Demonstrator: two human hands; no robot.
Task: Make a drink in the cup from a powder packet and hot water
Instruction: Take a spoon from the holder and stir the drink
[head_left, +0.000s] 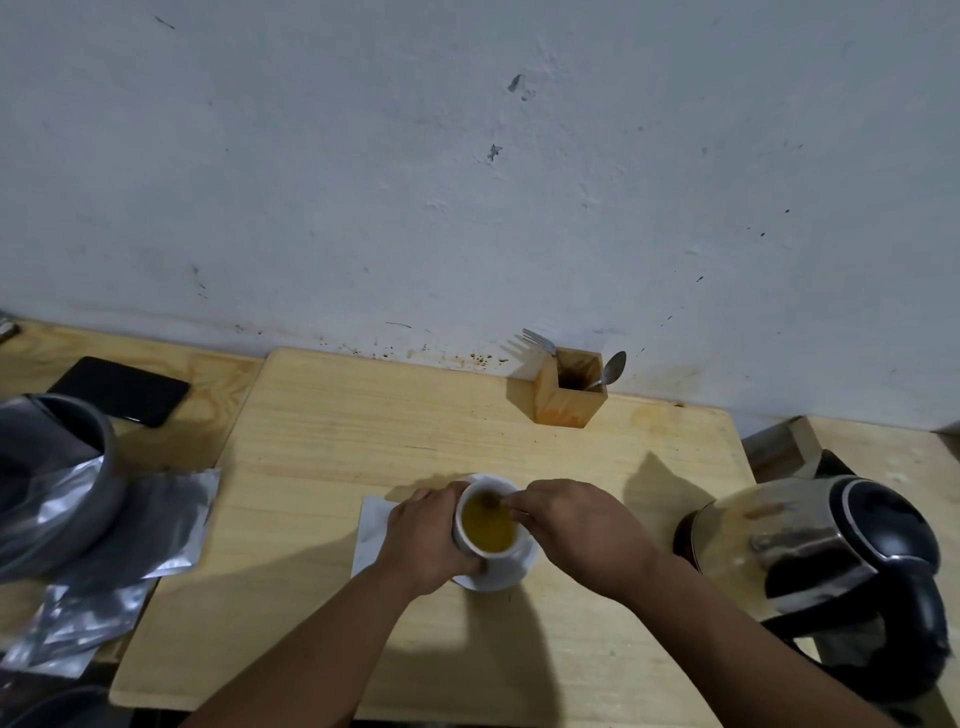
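Note:
A white cup (511, 555) stands on a white saucer (514, 574) near the middle of the wooden board (426, 431). Yellow-brown liquid (488, 525) fills the cup. My left hand (423, 538) wraps around the cup's left side. Over the cup's right rim, the fingers of my right hand (576, 525) are pinched on a thin stirrer or spoon (493, 503) whose blurred tip dips into the liquid. A white packet or napkin (371, 530) lies flat under my left hand, partly hidden.
A steel and black electric kettle (821, 566) stands at the right. Silver foil packets (130, 530) and a grey container (67, 467) lie at the left, with a black phone (119, 389) behind. A wooden holder (569, 392) with fork and spoon stands by the wall.

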